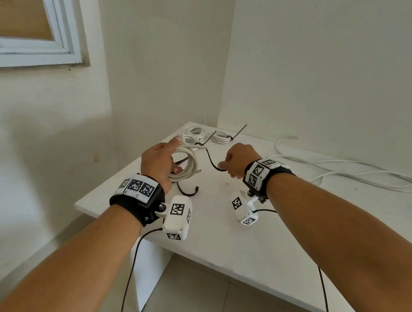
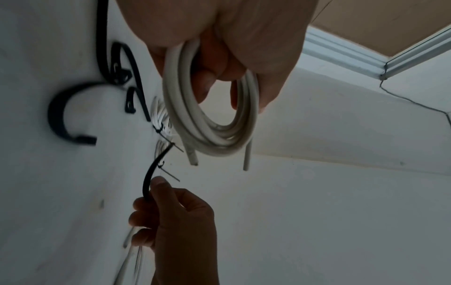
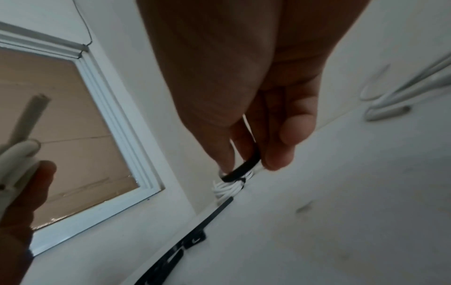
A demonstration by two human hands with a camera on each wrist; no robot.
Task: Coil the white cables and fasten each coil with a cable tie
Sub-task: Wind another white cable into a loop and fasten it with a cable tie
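My left hand (image 1: pixel 159 160) grips a coil of white cable (image 1: pixel 186 162) above the table's left part, with the index finger stretched along the coil's top. In the left wrist view the cable coil (image 2: pixel 212 123) hangs from the curled fingers with both cut ends pointing down. My right hand (image 1: pixel 235 163) pinches one end of a black cable tie (image 1: pixel 211 160), whose other end reaches toward the coil. The right wrist view shows the black cable tie (image 3: pixel 244 167) held between thumb and fingertips. Two tied white coils (image 1: pixel 203 135) lie at the table's far corner.
Loose black cable ties (image 1: pixel 188 191) lie on the white table (image 1: pixel 267 239) under my left hand. Long uncoiled white cables (image 1: pixel 352 170) run along the table's right back by the wall. A window (image 1: pixel 24 7) is up on the left wall.
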